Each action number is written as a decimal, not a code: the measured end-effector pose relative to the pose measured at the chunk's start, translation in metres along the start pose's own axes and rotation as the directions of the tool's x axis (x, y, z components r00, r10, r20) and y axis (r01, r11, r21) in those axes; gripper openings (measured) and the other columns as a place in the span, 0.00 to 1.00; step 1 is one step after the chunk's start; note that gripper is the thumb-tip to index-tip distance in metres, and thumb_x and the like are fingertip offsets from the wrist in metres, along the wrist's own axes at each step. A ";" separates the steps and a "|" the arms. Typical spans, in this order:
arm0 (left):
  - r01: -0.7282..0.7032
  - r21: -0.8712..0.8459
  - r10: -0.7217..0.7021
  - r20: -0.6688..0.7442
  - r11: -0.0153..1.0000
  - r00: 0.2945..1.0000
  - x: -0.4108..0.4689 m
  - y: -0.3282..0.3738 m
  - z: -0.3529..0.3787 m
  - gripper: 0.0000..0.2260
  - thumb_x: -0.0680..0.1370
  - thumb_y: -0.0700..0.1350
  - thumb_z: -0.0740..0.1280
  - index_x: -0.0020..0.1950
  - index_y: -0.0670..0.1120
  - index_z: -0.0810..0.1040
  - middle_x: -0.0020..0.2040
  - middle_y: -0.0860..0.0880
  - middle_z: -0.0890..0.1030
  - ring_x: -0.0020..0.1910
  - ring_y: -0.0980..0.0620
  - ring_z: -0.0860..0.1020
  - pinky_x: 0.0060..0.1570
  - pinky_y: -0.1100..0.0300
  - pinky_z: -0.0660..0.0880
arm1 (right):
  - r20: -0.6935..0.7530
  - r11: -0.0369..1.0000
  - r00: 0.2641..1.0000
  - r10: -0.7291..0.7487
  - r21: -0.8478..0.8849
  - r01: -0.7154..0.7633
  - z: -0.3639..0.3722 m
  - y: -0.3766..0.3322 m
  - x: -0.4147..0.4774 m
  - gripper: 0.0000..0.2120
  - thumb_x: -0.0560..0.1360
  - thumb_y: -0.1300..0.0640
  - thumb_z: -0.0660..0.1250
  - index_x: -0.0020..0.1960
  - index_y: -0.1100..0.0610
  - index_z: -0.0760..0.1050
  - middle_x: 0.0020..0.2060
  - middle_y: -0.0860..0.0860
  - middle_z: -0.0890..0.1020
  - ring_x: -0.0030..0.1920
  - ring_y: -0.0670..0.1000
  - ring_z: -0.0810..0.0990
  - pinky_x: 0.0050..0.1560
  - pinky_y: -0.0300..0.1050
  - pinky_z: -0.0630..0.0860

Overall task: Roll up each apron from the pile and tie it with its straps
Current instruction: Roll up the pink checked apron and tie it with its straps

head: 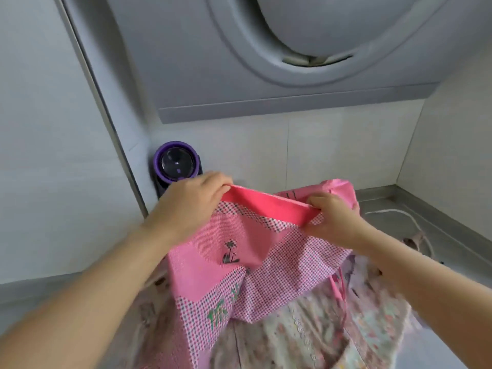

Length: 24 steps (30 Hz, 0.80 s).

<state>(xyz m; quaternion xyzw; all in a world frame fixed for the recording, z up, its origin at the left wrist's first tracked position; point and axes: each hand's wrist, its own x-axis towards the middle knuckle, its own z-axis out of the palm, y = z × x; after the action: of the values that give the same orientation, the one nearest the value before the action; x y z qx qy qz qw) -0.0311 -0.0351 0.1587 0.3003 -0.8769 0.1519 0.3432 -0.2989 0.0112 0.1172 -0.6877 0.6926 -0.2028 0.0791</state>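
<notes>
One large grey hood (pixel 239 62) is hanging well above the fingers of both hands, with pale tiled walls (pixel 40 129) standing behind and to either side of them. Below the fingers a grey tabletop (pixel 452 217) is carrying a pile of pale floral aprons (pixel 332 336), which is lying nearer the person than the fingers. A pink apron (pixel 234 275) is hanging down from the fingers onto that pile, its plain pink and dotted check panels drooping in folds.

The left hand (pixel 191 206) is gripping the left end of the apron's plain pink top band (pixel 266 202), its fingers (pixel 213 182) curling over the edge. The right hand (pixel 335 222) is pinching the band's right end, its fingers (pixel 316 202) closing on the cloth, so the band is stretching taut between the two sets of fingers. More pink cloth is bunching up just behind the right fingers.

A purple round-topped object (pixel 176 163) is standing in the corner just behind the left fingers. A thin white cord (pixel 410 219) is lying on the tabletop to the right of the right fingers, apart from them. A thin pink strap (pixel 338 286) is dangling below the right hand. A small dark motif (pixel 230 253) is showing on the plain panel below and between the fingers.
</notes>
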 end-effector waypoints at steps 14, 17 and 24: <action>0.044 0.281 0.012 -0.197 0.959 0.980 0.075 -0.004 -0.174 0.08 0.82 0.44 0.58 0.53 0.44 0.77 0.48 0.48 0.81 0.43 0.45 0.79 0.43 0.51 0.75 | -0.675 0.844 0.698 -0.237 0.213 0.493 -0.121 -0.072 0.005 0.16 0.71 0.63 0.71 0.57 0.56 0.73 0.45 0.48 0.77 0.43 0.46 0.73 0.45 0.34 0.68; 0.072 0.317 -0.026 -0.146 0.946 0.989 0.065 -0.010 -0.180 0.09 0.82 0.45 0.58 0.53 0.45 0.77 0.49 0.49 0.81 0.44 0.45 0.79 0.45 0.51 0.76 | -0.501 0.938 0.831 -0.242 0.099 0.332 -0.129 -0.059 0.009 0.21 0.68 0.50 0.76 0.57 0.52 0.73 0.41 0.48 0.77 0.40 0.51 0.74 0.41 0.43 0.68; 0.145 0.330 -0.153 0.001 0.933 0.988 0.052 -0.024 -0.182 0.11 0.82 0.48 0.55 0.55 0.48 0.75 0.48 0.55 0.78 0.46 0.51 0.78 0.46 0.57 0.72 | -0.389 0.908 0.845 -0.367 0.047 0.416 -0.149 -0.063 0.005 0.18 0.65 0.46 0.77 0.37 0.51 0.67 0.32 0.48 0.75 0.31 0.47 0.68 0.33 0.42 0.67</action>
<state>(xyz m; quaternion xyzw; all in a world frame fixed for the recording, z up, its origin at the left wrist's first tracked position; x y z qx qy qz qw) 0.0464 0.0104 0.3274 0.4209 -0.8184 0.2655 0.2873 -0.2992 0.0336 0.2773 -0.7570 0.5250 -0.3855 -0.0522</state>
